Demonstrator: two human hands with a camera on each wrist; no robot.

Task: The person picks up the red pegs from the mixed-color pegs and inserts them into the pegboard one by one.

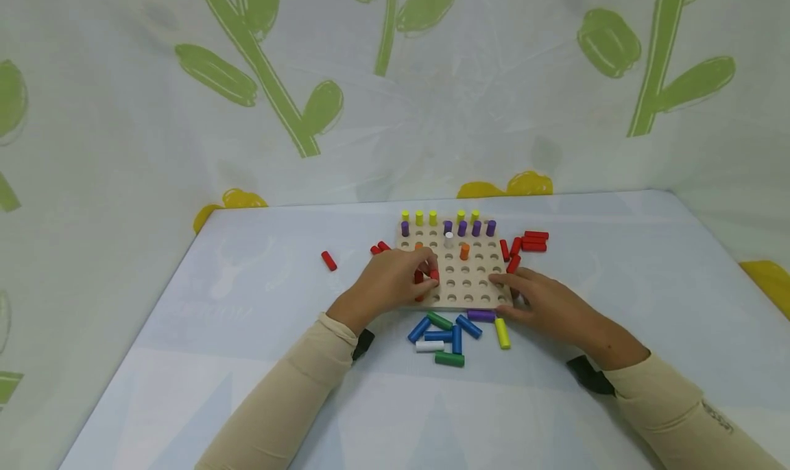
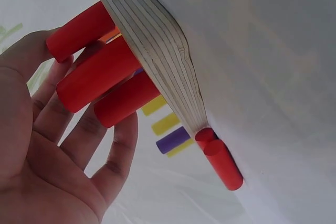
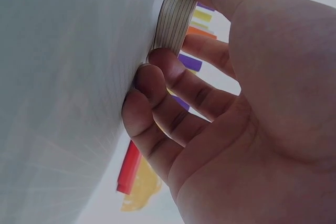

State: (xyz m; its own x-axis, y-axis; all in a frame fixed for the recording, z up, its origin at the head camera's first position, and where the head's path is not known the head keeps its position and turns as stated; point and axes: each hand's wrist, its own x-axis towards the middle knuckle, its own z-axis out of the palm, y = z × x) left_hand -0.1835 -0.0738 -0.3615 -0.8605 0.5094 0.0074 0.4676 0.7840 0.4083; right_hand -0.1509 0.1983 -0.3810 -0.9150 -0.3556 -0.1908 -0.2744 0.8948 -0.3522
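One board (image 1: 459,290), four blue pegs (image 1: 457,339), two green pegs (image 1: 449,359) show.

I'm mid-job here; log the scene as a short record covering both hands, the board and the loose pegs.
left hand: pinches a red peg over the board
right hand: grips the board's near right corner
far row: yellow pegs
second row: purple pegs
also standing: white peg, orange peg, other red pegs
loose in front: blue pegs, green pegs, one white, one purple, one yellow
loose at both sides: red only
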